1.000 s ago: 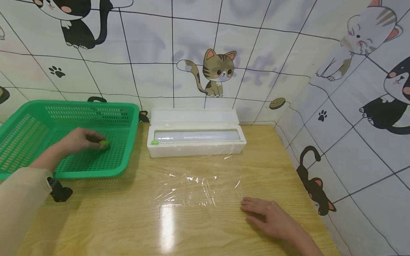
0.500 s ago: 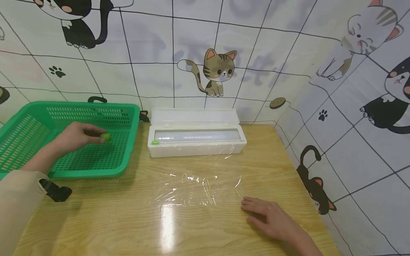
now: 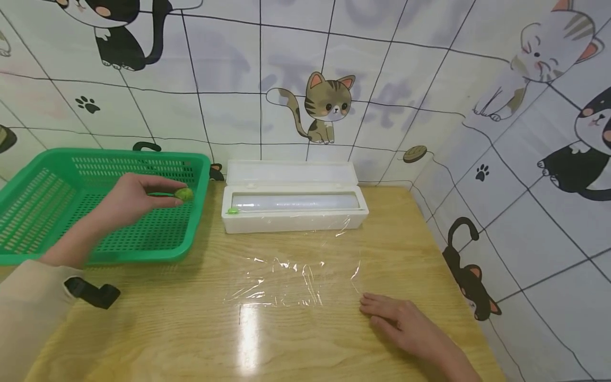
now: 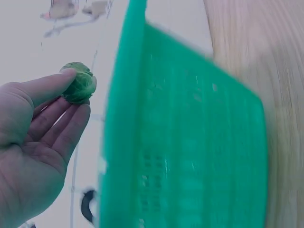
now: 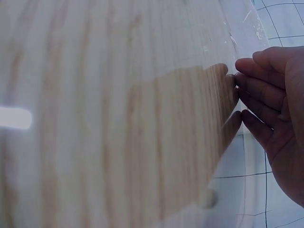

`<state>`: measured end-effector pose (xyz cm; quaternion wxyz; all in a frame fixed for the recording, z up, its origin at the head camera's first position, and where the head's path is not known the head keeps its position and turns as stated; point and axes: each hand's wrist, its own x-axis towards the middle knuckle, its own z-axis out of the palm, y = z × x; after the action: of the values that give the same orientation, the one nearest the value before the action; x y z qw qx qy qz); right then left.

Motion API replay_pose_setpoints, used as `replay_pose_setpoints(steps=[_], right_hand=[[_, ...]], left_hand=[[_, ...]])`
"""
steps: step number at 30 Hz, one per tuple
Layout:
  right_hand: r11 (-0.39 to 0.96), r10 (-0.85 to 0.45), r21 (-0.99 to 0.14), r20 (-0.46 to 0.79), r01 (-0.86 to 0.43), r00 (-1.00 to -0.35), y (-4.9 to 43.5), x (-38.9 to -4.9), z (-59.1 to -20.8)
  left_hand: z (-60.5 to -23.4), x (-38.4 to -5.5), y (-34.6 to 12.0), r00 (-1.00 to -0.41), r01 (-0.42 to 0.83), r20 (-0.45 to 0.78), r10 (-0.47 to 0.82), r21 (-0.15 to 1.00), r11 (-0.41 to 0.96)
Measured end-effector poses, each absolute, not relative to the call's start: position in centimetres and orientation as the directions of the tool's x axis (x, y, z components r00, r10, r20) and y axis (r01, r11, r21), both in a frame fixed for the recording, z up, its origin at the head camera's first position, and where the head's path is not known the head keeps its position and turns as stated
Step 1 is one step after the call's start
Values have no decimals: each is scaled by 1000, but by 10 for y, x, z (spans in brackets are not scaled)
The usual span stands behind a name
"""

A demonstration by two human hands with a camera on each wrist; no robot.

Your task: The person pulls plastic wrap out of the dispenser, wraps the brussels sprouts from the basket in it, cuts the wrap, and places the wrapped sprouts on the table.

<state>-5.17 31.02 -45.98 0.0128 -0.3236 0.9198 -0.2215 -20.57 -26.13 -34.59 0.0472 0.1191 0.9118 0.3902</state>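
Between thumb and fingers, my left hand (image 3: 126, 201) pinches a small green Brussels sprout (image 3: 185, 194), held above the right part of a green plastic basket (image 3: 138, 257). The left wrist view shows the leafy sprout (image 4: 81, 85) at the fingertips, with the basket (image 4: 190, 123) beside it. A sheet of cling film (image 3: 286, 284) lies on the wooden table, drawn out from a white dispenser box (image 3: 296, 223). My right hand (image 3: 408, 326) rests at the table's right, fingers extended, fingertips just past the film's near right corner. It holds nothing.
Inside the dispenser sits a film roll (image 3: 293, 202), with a green slider (image 3: 232, 211) at the left and the lid (image 3: 292, 174) raised behind. Walls covered in cat-patterned sheeting (image 3: 229, 116) stand behind and right of the table (image 3: 181, 329).
My left hand has risen from the basket's floor and moved right toward its right rim, carrying the Brussels sprout. The right hand has stayed put.
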Motion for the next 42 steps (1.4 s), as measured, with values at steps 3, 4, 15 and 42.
replay_pose_setpoints(steps=[3,4,15,42], right_hand=[[690,-610,-406,120,-600,-783,310,-52,-459],[686,-613,-405,125,-604,-780,310,-53,-459],[666,-602,-433,170,-608,-780,312,-51,-463],[682,-604,-411,152,-606,-783,310,-51,-465]], left_hand=[[-340,-198,-243,-957,217,46,285,765,607],[-339,-196,-237,-952,237,64,301,775,586],[-364,-181,-153,-890,236,73,450,918,319],[-458,-173,-39,-750,336,110,653,912,233]])
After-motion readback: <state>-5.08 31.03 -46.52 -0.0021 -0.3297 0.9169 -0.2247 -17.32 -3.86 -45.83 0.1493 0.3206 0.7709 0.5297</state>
